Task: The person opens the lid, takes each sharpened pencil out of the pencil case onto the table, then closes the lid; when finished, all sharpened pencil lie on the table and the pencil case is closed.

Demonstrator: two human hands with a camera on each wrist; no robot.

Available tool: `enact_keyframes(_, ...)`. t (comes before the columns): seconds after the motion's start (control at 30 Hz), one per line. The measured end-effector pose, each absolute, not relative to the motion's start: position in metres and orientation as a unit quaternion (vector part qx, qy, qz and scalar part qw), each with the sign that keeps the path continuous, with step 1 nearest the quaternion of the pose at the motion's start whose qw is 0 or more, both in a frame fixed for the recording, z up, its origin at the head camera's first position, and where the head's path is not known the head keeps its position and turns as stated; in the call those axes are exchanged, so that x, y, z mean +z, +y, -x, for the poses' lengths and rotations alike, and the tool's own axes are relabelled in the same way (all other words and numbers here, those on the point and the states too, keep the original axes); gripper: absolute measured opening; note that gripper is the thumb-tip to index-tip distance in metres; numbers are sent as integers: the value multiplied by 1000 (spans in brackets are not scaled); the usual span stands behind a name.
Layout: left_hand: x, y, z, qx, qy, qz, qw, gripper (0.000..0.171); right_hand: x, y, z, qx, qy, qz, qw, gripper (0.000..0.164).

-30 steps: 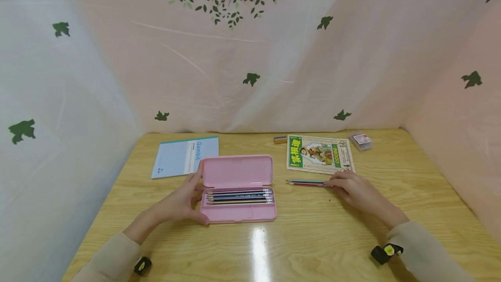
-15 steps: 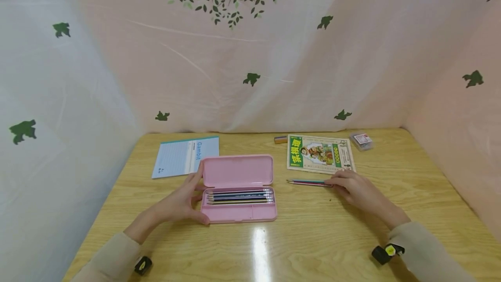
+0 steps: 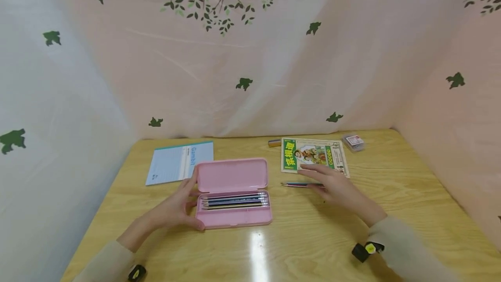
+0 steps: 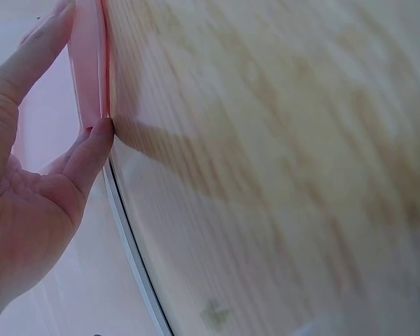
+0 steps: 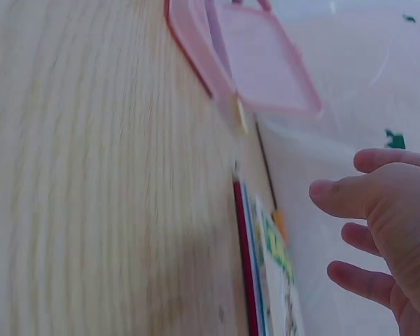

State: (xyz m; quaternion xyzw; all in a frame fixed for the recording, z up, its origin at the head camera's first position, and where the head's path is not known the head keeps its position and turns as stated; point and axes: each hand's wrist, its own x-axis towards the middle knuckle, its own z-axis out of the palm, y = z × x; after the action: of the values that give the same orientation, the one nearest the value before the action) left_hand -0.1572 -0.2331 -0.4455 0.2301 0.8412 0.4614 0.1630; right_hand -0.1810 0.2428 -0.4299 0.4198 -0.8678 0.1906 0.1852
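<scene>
My left hand [image 3: 176, 208] holds the left end of a pink pencil case [image 3: 223, 219], thumb at the front corner and fingers along the side up to the raised lid. The left wrist view shows that hand's fingertips on the case's edge [image 4: 89, 77]. Several pencils [image 3: 235, 201] lie in the case's rear compartment. To its right, a red pencil and a dark blue-green one, side by side as loose pencils [image 3: 295, 184], rest on the table. Just over their right ends is my right hand [image 3: 332, 186]. Its fingers are spread, apart from the pencils [image 5: 246, 259] in the right wrist view.
A booklet [image 3: 313, 156] with a green-and-yellow cover lies behind the loose pencils. Beyond it are a small clear box [image 3: 354, 142] and an orange-and-blue block [image 3: 275, 143]. A light-blue notebook [image 3: 168, 164] lies behind my left hand. Printed cloth [image 3: 195, 82] surrounds the table.
My right hand has let go of the two loose pencils, its fingers spreading and lifting off. The left hand stays on the case. The head view has shifted slightly.
</scene>
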Motion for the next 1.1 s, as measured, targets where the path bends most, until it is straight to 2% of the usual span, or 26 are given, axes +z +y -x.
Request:
enact_keyframes(0.13, -448, -234, 156, 469, 837, -233, 158, 149, -425, 211, 182, 214, -845, -452, 191, 59)
enact_keyframes(0.3, -446, -235, 157, 463, 840, -236, 158, 148, -420, 172, 183, 232, -830, -479, 166, 56)
enact_keyframes(0.53, -445, -235, 156, 462, 841, -232, 160, 149, -426, 128, 187, 205, -807, -527, 169, 48)
enact_keyframes(0.93, -444, -234, 156, 459, 843, -225, 164, 147, -438, 98, 184, 185, -849, -493, 39, 37)
enact_keyframes(1.1, -445, -234, 156, 465, 839, -231, 161, 147, -438, 93, 182, 176, -862, -476, 7, 36)
